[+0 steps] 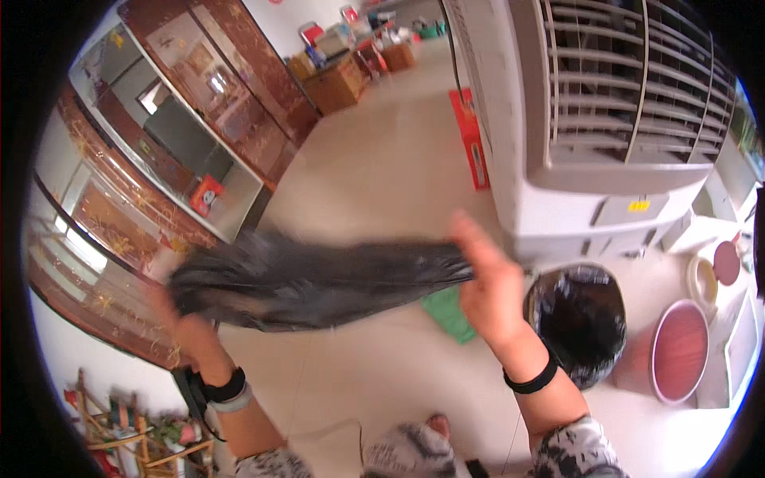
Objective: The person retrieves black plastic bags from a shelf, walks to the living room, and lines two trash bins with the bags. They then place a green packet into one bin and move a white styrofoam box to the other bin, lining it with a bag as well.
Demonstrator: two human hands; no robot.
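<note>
A black plastic bag [319,283] is stretched sideways in the air between my two hands, blurred by motion. Its left end is gripped by my left hand [187,327], whose fingers are smeared and partly behind the plastic. At the other end my right hand [490,291] pinches the bag's edge, with one finger pointing up. Below and right of that hand stands a bin [575,319] lined with a black bag, its plastic folded over the rim. Something green [450,313] lies on the floor, partly hidden by the held bag.
A large grey-white air cooler [590,199] stands at the right behind the bin. Beside the bin are a reddish bucket [681,350] and a white container [729,358]. Mirrored wardrobe doors [175,127] line the left. A wooden rack [139,446] sits lower left; cluttered boxes [335,84] stand far back.
</note>
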